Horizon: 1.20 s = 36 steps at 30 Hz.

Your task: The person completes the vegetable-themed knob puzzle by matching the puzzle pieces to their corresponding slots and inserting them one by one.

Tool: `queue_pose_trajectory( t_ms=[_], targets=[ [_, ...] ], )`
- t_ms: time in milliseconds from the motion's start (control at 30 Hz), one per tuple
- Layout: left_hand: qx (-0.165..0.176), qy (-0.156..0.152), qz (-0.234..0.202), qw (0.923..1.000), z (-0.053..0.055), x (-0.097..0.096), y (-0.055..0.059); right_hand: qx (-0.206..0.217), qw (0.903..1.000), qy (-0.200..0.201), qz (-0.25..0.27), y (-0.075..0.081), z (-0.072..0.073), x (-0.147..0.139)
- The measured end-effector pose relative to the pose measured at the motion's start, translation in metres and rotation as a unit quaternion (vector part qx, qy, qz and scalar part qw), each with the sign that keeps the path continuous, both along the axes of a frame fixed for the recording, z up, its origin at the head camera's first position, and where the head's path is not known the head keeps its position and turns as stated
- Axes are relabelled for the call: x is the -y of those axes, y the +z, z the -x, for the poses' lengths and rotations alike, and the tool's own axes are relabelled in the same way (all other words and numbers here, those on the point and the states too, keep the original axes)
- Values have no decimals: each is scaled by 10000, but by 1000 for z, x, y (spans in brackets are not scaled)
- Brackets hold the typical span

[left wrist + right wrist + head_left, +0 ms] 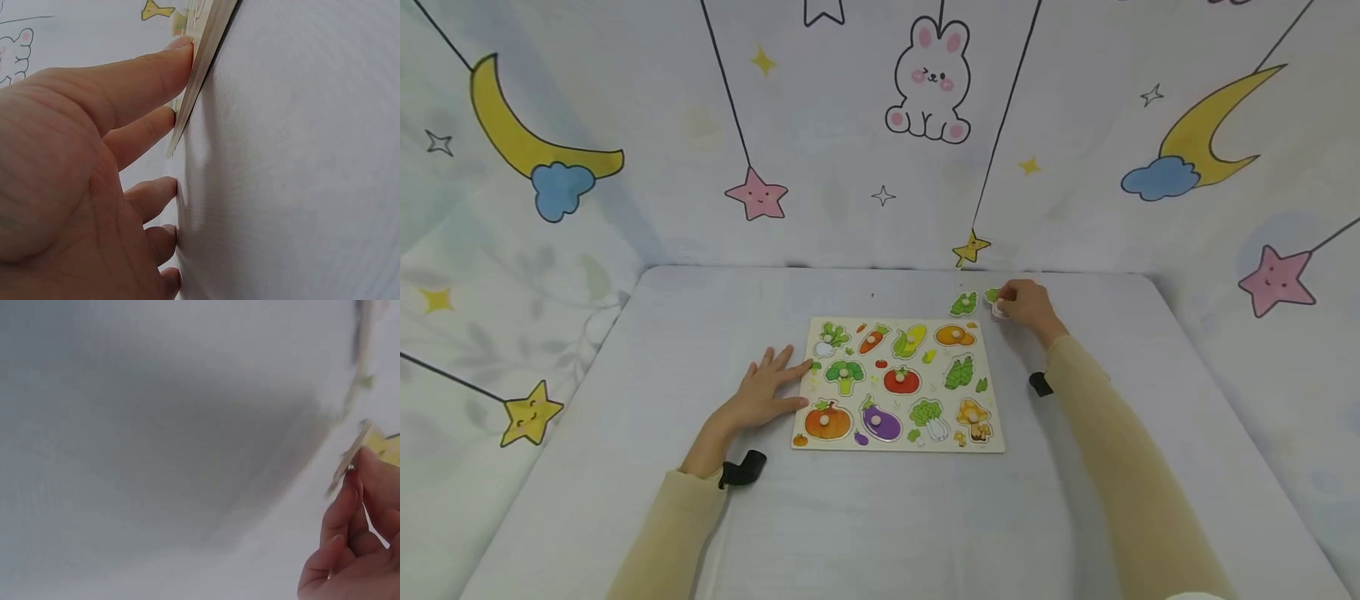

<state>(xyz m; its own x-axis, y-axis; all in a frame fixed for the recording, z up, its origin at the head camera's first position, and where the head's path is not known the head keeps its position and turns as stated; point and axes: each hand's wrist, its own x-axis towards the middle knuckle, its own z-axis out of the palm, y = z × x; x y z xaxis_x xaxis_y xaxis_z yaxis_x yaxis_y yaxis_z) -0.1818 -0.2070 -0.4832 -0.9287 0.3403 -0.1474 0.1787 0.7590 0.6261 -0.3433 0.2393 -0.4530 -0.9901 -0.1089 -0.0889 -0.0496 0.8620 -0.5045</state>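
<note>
A wooden vegetable puzzle board (880,446) lies flat on the table. My left hand (762,393) rests at its left side with the fingers spread; in the left wrist view the thumb and one finger (140,134) touch the board's edge (209,47), and the other fingertips press the cloth. Beyond the board's far right corner, my right hand (1030,308) pinches a green-and-white leafy vegetable piece (992,295). The right wrist view shows that piece edge-on (350,464), tilted off the table. Beside it lies a green vegetable piece (964,305) with a knob.
Knobbed pieces sit in the board, among them a tomato (901,382), an eggplant (882,423) and a pumpkin (828,422). The leafy green picture (929,419) and the green pod-like picture (959,372) show no knob. White cloth covers the table (880,525); a patterned backdrop (835,125) stands behind.
</note>
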Motion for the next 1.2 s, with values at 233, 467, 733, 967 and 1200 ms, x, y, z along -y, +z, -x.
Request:
queue_pose_trajectory(
  t_ms=[233, 467, 733, 967, 1200],
  targets=[
    [18, 58, -5, 10000, -1, 2, 2, 5, 9916, 1292, -82, 19, -54, 49],
    [-20, 28, -4, 10000, 0, 2, 1, 115, 9690, 2433, -412, 21, -125, 90],
    [10, 56, 76, 10000, 0, 1, 1, -130, 9592, 2709, -804, 12, -162, 100],
    [-20, 15, 71, 10000, -1, 0, 1, -378, 9530, 2865, -911, 2, -169, 99],
    [-68, 2, 46, 10000, -1, 0, -1, -612, 9487, 2928, -1027, -2, -170, 100]
  ],
)
